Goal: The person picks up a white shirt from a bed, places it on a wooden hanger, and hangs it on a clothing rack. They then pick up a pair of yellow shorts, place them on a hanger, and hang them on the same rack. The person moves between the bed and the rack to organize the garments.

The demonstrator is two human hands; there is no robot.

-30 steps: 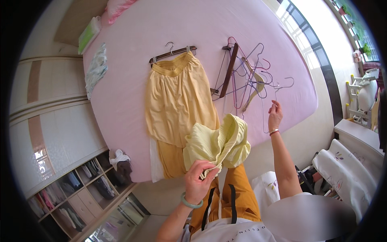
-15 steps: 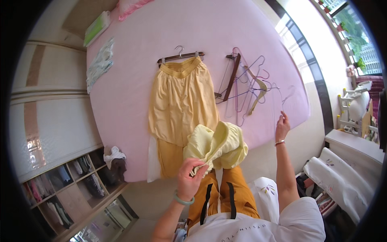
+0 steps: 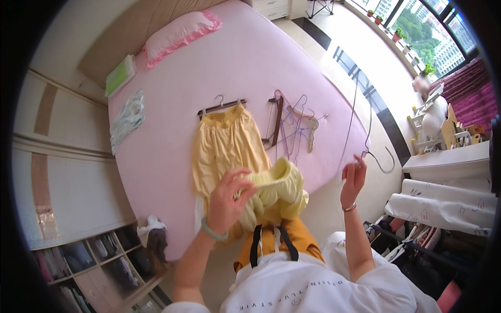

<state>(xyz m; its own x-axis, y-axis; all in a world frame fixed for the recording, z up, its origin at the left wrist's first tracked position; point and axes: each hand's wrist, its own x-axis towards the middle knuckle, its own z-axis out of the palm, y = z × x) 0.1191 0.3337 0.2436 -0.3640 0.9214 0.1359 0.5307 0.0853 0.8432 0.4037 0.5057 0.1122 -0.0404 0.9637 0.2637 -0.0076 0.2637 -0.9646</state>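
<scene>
My left hand (image 3: 228, 201) grips a pale yellow garment (image 3: 287, 190) by its gathered elastic edge. The cloth hangs over my lap with its opening turned upward. Out to the right, my right hand (image 3: 355, 180) is closed on a thin wire hanger (image 3: 385, 171), its hook pointing right and its frame rising above the fingers. In front of me, darker yellow trousers (image 3: 227, 141) lie spread out, clipped at the waist to a dark clip hanger (image 3: 224, 107). Their lower part is hidden behind my left hand and the pale garment.
Several loose hangers (image 3: 297, 125) lie on the pink bed (image 3: 172, 109), right of the trousers. Farther off are a pillow (image 3: 180, 37), a green-and-white package (image 3: 120, 76) and a crumpled light garment (image 3: 128, 120). Open shelves (image 3: 96, 261) stand lower left; a covered clothes rack (image 3: 438, 208) is at right.
My left hand has risen and moved left with the pale garment. The wire hanger has turned in my right hand, its hook now pointing right. The view has shifted, showing more bed and window.
</scene>
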